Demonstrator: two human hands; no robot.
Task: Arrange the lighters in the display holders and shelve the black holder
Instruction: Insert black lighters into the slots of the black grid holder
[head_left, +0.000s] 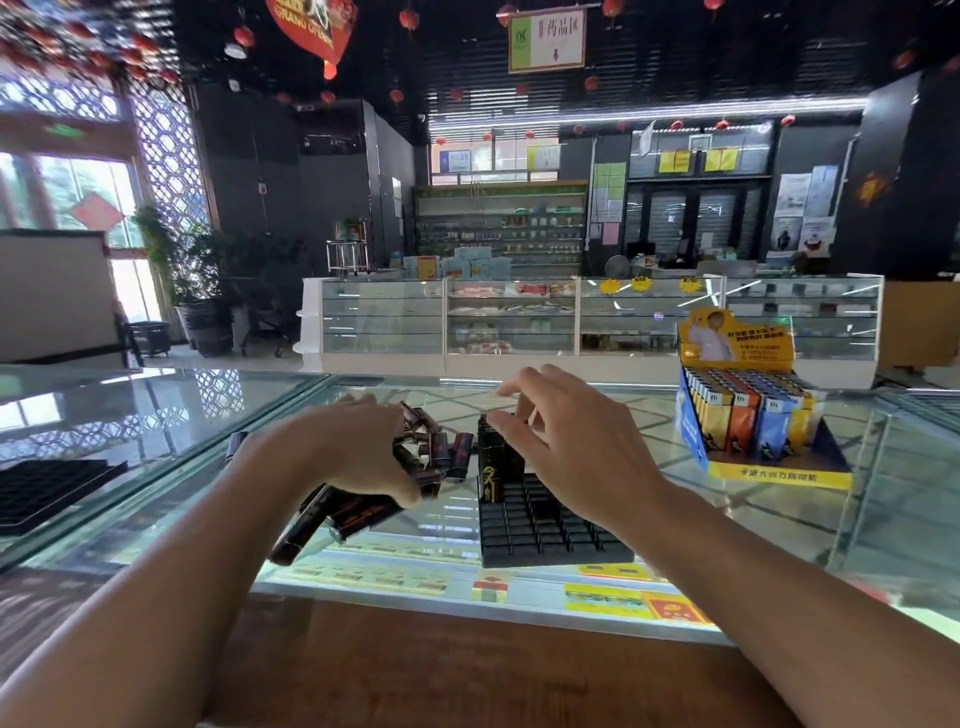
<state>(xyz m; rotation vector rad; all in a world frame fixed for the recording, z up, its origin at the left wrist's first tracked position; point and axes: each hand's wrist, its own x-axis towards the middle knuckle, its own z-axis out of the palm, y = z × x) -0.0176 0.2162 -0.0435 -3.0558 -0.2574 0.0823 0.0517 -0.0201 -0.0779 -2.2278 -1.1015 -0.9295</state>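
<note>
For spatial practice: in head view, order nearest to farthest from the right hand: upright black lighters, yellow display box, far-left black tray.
1. upright black lighters, at the right hand
2. yellow display box, on its right
3. black tray, far left

Two bare arms reach forward from the bottom corners, and the hands come near each other in the middle. The left hand (358, 447) is palm down, with its fingers and thumb curled round a bunch of small dark lighters (363, 512). The right hand (566, 441) is a little higher, palm down, with fingers spread and loosely bent. Its first finger is lifted and its thumb points left. I cannot tell if it pinches anything.
</note>
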